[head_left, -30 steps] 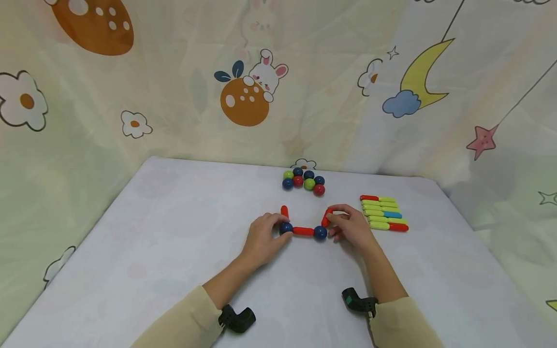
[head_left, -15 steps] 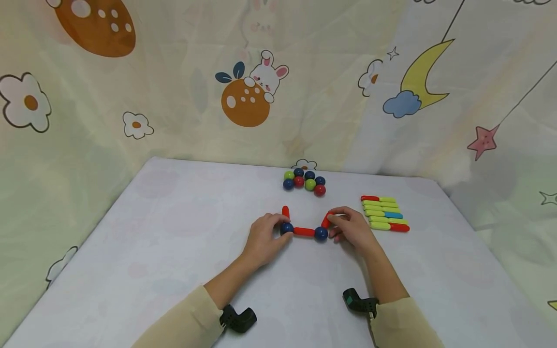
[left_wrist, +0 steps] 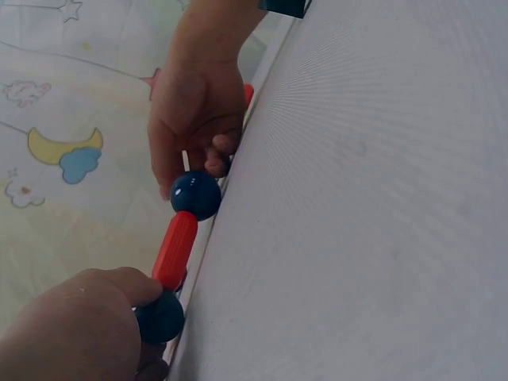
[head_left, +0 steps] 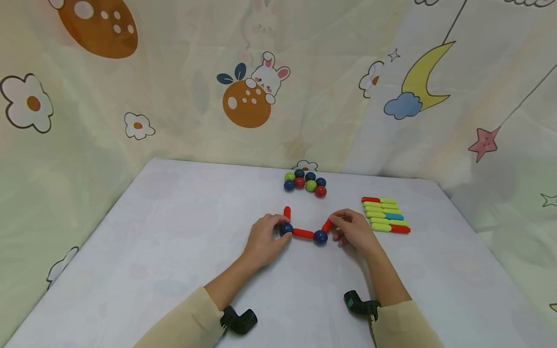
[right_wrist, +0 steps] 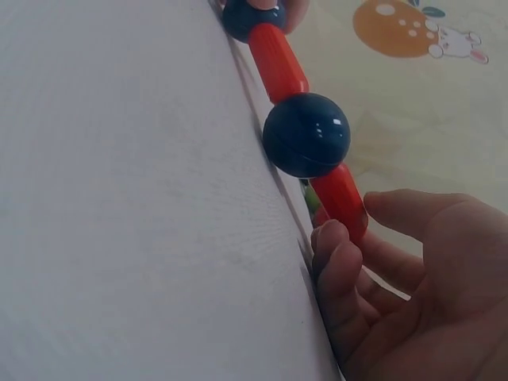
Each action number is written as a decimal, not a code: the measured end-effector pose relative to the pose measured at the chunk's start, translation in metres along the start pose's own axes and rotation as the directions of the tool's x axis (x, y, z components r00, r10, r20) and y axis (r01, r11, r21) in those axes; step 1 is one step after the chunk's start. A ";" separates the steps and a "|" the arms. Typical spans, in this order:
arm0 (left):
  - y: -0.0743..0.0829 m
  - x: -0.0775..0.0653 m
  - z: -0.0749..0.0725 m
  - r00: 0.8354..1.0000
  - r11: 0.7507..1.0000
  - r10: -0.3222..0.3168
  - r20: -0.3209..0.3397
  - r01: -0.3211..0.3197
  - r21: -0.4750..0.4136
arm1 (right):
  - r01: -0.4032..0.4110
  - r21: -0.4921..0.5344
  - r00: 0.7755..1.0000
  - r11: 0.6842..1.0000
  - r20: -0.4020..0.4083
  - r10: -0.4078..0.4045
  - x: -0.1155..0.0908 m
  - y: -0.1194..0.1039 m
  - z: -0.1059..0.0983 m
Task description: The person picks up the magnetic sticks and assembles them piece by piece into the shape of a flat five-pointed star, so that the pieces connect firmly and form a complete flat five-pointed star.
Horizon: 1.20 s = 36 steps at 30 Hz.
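Note:
A chain of blue balls and red rods lies on the table in the head view. My left hand [head_left: 266, 240] pinches the left blue ball [head_left: 285, 229] between thumb and fingers. From that ball one red rod [head_left: 287, 213] points toward the back, and the middle red rod [head_left: 303, 234] runs to the right blue ball [head_left: 320, 237]. My right hand [head_left: 353, 229] pinches the right red rod [right_wrist: 340, 202], whose near end meets the right ball. In the right wrist view, thumb and fingers close around this rod's far end.
Behind the chain sits a cluster of blue, green and red balls [head_left: 311, 185]. Several joined rods [head_left: 385, 216], mostly yellow-green with red and blue ones, lie side by side at the right. A patterned cloth [head_left: 183, 87] hangs behind the white table [head_left: 174, 208].
The right red rod has swung outward to the right with my right hand, and the right ball has shifted slightly toward me. My left hand stays on the left ball.

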State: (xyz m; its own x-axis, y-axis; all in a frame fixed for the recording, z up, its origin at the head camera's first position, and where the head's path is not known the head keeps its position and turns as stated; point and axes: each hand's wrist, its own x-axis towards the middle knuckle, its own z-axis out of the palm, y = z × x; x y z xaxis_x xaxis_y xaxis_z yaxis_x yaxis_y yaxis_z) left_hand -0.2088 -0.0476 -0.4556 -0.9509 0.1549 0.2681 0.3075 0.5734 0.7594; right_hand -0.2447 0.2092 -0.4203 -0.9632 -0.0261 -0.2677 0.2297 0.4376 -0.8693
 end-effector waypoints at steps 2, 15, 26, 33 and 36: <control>0.000 0.000 0.000 1.000 1.000 0.000 0.000 0.000 -0.001 | 0.005 -0.014 1.000 1.000 -0.004 -0.005 -0.001 0.000 0.000; 0.000 0.001 0.000 0.999 0.999 -0.032 -0.010 0.031 -0.040 | 0.002 -0.170 1.000 0.985 -0.012 -0.004 0.001 0.003 -0.005; -0.001 0.002 -0.001 0.998 0.996 -0.060 -0.010 0.059 -0.069 | 0.186 -0.303 0.971 0.935 0.202 -0.127 -0.004 0.005 -0.015; 0.000 0.004 -0.003 0.994 0.997 -0.066 -0.089 0.070 0.037 | 0.248 -0.288 0.935 0.925 0.322 -0.150 -0.007 0.002 -0.015; 0.001 0.004 -0.005 0.986 0.991 -0.041 -0.159 0.060 0.121 | 0.257 -0.291 0.929 0.922 0.337 -0.153 -0.008 0.000 -0.013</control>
State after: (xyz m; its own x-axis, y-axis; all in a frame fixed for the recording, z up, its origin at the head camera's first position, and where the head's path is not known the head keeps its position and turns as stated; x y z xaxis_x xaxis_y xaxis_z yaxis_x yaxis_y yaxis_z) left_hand -0.2124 -0.0505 -0.4511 -0.9447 0.0014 0.3278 0.2428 0.6749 0.6968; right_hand -0.2391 0.2213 -0.4130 -0.8828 -0.3938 -0.2560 -0.0764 0.6581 -0.7490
